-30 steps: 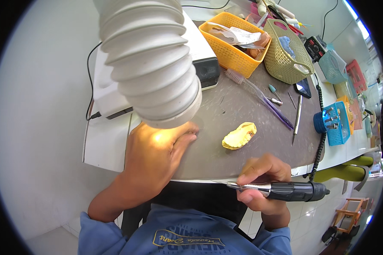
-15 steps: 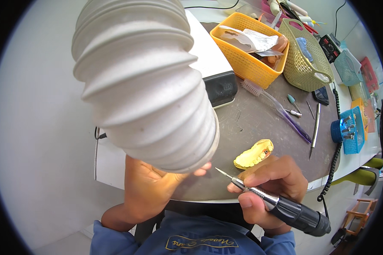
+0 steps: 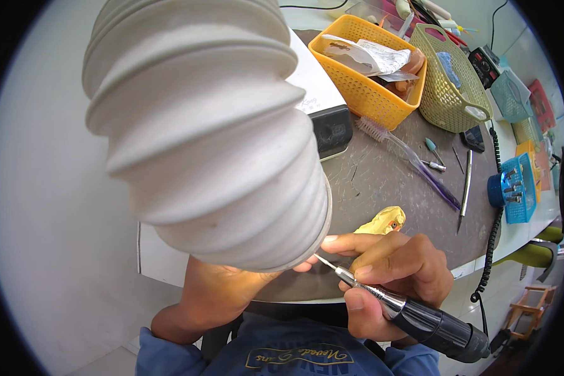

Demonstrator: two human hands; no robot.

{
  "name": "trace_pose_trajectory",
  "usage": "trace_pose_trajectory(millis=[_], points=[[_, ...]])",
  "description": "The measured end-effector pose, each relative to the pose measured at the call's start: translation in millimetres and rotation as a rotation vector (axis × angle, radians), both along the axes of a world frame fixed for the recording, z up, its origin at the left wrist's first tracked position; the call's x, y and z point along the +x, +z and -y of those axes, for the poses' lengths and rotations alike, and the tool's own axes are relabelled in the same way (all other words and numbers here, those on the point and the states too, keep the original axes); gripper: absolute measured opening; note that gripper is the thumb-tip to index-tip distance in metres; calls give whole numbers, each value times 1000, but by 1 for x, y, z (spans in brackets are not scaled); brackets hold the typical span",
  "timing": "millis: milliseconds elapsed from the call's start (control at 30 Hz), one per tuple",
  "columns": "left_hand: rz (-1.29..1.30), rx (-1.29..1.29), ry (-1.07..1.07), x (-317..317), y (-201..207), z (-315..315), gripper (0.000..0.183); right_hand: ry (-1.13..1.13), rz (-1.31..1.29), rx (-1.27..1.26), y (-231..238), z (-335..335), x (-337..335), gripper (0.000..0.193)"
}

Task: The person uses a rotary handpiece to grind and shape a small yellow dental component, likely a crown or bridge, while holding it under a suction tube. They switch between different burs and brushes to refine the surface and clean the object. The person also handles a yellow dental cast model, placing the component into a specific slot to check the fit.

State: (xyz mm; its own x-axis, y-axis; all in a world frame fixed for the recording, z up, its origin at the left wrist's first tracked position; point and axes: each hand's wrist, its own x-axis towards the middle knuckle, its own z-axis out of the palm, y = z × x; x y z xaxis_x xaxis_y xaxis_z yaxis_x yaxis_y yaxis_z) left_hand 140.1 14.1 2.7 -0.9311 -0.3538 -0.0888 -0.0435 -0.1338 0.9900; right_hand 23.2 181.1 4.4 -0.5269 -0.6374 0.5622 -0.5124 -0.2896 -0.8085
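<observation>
Right hand [image 3: 401,269] is pinching the drill [image 3: 410,309] near the desk's [image 3: 160,254] front edge; hose [image 3: 213,138] is hiding the left hand's [image 3: 219,294] grip, can't tell. I'd be bracing those fingertips.

The grey mat [image 3: 370,182] (scratched) bears a brush [image 3: 412,158] and cast [image 3: 382,221].

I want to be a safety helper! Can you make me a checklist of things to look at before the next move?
1. Right hand gripping the black-and-silver handpiece: ok.
2. Bit sticking out of the handpiece's nose: ok.
3. Left hand fully in view: not ok, the white ribbed hose covers part of it.
4. Left hand holding something: cannot tell, hidden by the hose.
5. Yellow cast apart from the bit: ok.
6. Purple-handled brush away from both hands: ok.
</observation>
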Motion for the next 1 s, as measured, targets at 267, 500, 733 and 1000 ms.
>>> trace_pose_trajectory(millis=[267, 500, 733, 1000], points=[[-43, -13, 20, -1, 2, -5, 11, 7, 15, 86, 5, -3, 2, 23], [-74, 38, 40, -4, 3, -7, 11, -1, 40, 102, 4, -5, 3, 25], [-55, 21, 54, -3, 5, -9, 10, -29, 46, 86, 3, 0, 3, 22], [-25, 5, 50, -3, 8, -10, 9, 2, 130, 65, 0, 4, 6, 19]])
